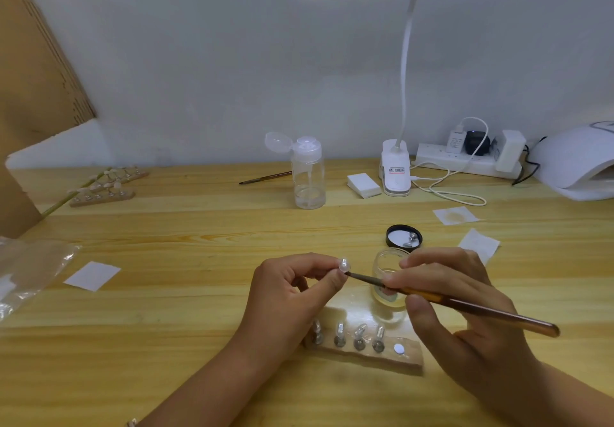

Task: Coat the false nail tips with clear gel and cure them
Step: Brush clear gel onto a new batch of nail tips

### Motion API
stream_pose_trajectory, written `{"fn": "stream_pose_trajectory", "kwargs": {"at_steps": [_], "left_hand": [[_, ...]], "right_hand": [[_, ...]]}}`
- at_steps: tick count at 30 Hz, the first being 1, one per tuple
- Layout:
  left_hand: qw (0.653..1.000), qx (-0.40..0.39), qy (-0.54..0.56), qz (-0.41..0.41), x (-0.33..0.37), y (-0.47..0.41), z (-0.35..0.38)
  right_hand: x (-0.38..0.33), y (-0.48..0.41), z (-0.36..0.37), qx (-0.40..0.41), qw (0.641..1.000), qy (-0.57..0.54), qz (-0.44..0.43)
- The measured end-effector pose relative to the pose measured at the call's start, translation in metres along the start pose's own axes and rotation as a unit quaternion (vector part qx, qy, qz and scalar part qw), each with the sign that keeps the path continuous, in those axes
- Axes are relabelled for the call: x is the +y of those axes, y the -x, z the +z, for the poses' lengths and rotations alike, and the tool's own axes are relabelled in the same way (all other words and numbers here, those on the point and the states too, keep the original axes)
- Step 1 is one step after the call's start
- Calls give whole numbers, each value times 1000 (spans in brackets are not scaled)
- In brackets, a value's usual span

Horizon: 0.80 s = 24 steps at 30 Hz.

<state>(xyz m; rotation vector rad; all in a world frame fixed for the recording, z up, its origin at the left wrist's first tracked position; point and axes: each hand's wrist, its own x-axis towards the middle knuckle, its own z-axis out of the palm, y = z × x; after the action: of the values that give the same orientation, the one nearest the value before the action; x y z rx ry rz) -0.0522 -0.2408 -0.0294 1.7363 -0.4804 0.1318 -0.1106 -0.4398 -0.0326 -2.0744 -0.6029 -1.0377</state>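
My left hand (292,290) pinches a clear false nail tip (344,264) on a small stand, held above the table. My right hand (465,307) grips a brown gel brush (465,303); its bristle end touches the lower edge of that tip. Just below my hands lies a wooden holder (382,357) with several clear nail tips on metal stands and one bare white magnet at its right end. A small open glass jar of clear gel (387,277) stands behind the brush. The white curing lamp (578,164) sits at the far right.
The jar's black lid (403,236) holds loose stands. White wipes (478,244) lie nearby, another wipe (92,275) at left. A pump bottle (307,174), second brush (265,178), desk lamp base (395,170), power strip (465,160), two more holders (106,190) and a plastic bag (23,273) sit around.
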Motion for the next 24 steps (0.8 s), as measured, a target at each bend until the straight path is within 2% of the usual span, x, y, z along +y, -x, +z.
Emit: {"fn": "stream_pose_trajectory", "kwargs": {"at_steps": [5,13,20,24], "left_hand": [[1000,2,-4,-7,2,1,0],[1000,10,-16,-2,2,0,-1],[1000,19,-23,4,2,-2,0],[1000,11,-27,3,2,-1,0]], "right_hand": [[4,-2,-1,26,999,13,30],[2,0,2,-26,1000,-2,-6],[1,0,-1,8,1000,8,-4],[3,-2,1,-10,1000,16,-11]]}}
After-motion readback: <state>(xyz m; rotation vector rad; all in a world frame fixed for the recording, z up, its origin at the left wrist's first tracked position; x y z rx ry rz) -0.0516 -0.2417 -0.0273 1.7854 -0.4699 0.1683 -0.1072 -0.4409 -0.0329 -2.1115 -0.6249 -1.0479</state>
